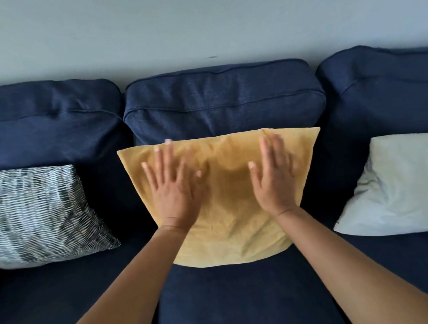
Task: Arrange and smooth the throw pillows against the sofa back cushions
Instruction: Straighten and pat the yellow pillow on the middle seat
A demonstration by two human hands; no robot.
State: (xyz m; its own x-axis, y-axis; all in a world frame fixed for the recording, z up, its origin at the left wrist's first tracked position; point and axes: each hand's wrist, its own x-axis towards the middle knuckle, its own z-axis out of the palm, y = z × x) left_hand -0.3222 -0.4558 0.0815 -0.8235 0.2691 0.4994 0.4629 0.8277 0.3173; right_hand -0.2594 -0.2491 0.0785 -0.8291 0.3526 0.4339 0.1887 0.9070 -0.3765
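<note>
A mustard yellow throw pillow (228, 212) leans against the middle back cushion (223, 103) of a navy sofa. My left hand (173, 184) lies flat on the pillow's left half, fingers spread. My right hand (274, 174) presses flat on its right half, fingers together and slightly blurred. Neither hand grips anything. A black-and-white patterned pillow (35, 215) leans at the left back cushion (41, 121). A pale white pillow (403, 185) rests against the right back cushion (388, 87).
The navy seat cushions (237, 303) stretch toward me below the pillows. A plain grey wall (194, 20) rises behind the sofa.
</note>
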